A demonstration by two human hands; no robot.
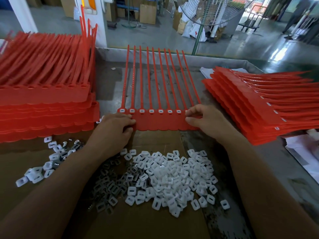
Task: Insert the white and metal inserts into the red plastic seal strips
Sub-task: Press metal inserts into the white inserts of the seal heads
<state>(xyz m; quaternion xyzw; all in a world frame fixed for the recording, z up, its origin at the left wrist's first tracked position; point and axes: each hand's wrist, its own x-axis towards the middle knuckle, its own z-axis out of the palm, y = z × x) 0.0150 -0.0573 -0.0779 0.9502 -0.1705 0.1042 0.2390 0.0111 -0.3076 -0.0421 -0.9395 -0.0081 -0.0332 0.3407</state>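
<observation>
Biggest thing first: the left stack [44, 100] of red strips, tails fanned up and back. Its sockets look empty, so I read it as the supply, parked on the side where a fresh one slides in. Over on the other side, the right stack [250, 109] shows white dots along its heads. Those look finished, laid out of the way.

Dead centre lies the working sheet [160, 121], tails pointing away and heads towards the worker, so the sockets face up within easy reach. Seven sockets along the row already carry white; the rest sit hidden under the fingers.

Nearer the worker is the heap of white inserts [172, 178], with the metal inserts [110, 185] just beside it on the left, both close under the wrists for quick grabs.

Now the hands. The left hand [112, 131] curls its fingers on the sheet's left edge, pinning it down. The right hand [207, 119] pinches the sheet's right end between thumb and fingers, probably seating an insert, though none shows there.

Underneath is a grey, stained table [215, 221], with a flattened cardboard sheet [155, 225] as the bed for the loose parts. Beyond stand a fan [207, 12] and cartons [147, 12] on a shiny workshop floor.
</observation>
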